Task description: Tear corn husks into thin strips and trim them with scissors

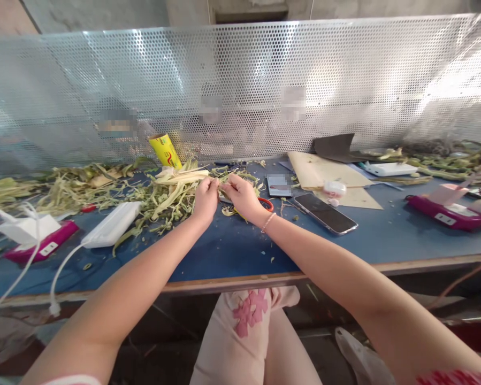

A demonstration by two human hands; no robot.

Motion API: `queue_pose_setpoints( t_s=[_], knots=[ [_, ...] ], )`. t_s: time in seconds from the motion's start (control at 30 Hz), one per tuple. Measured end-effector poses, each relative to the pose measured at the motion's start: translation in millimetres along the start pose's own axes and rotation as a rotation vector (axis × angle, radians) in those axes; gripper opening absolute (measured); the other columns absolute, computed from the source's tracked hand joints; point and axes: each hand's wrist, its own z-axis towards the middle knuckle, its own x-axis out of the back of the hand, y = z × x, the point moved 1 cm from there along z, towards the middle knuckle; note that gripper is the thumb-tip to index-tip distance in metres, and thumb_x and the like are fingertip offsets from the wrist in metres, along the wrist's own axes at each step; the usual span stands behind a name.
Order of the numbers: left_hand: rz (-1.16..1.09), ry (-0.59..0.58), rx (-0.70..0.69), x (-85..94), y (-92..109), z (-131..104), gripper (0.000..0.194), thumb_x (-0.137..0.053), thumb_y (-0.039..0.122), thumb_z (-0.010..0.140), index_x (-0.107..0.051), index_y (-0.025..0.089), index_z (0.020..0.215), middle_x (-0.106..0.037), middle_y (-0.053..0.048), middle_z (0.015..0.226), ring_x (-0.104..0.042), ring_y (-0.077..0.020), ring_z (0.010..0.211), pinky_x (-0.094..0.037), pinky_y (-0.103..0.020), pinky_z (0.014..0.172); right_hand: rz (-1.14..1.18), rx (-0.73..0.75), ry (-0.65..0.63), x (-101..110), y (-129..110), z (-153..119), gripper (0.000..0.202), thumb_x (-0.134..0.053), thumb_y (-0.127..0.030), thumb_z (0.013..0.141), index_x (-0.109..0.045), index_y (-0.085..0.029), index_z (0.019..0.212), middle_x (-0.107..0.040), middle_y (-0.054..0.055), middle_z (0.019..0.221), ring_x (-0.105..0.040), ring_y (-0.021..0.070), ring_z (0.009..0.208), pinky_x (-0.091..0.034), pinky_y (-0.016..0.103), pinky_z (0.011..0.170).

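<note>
My left hand [206,199] and my right hand [243,195] meet over the middle of the blue table, fingers closed in a pinch. Whatever lies between the fingertips is too small and hidden to name. Just left of the left hand spreads a heap of dry green plant stems and leaves [166,200], with pale yellow husk-like strips [182,179] on top. A red loop, like a scissors handle [266,203], shows partly behind my right wrist. Beyond the heap, a yellow printed roll [166,151] stands tilted.
To the right lie a black phone [326,213], a small white case [334,189], beige paper [324,170] and a second device [279,185]. A white power bank [112,223] and magenta power strips [444,211] with cables sit at the sides. A perforated metal panel [248,69] closes the back.
</note>
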Motion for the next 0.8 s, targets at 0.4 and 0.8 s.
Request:
queue_pose_setpoints(
  t_s=[0.4,0.8],
  knots=[
    [0.134,-0.094,-0.212,6.1,3,0,0.028,-0.045,0.039,0.083,-0.041,0.020,0.064,-0.035,0.005,0.049,-0.039,-0.0096,0.046,-0.030,-0.023,0.048,0.226,-0.140,0.063,0,13,7,0.029,-0.051,-0.026,0.077,-0.030,-0.021,0.057,-0.029,-0.008,0.047,-0.026,0.0060,0.044,-0.023,0.020,0.045],
    [0.220,-0.120,-0.248,4.4,10,-3,0.019,-0.043,0.030,0.082,-0.040,0.020,0.065,-0.032,0.006,0.050,-0.034,-0.0088,0.046,-0.027,-0.023,0.048,0.356,-0.227,0.038,0,20,13,0.035,-0.057,-0.038,0.073,-0.031,-0.021,0.058,-0.029,-0.010,0.042,-0.024,0.0043,0.039,-0.021,0.019,0.041]
  ],
)
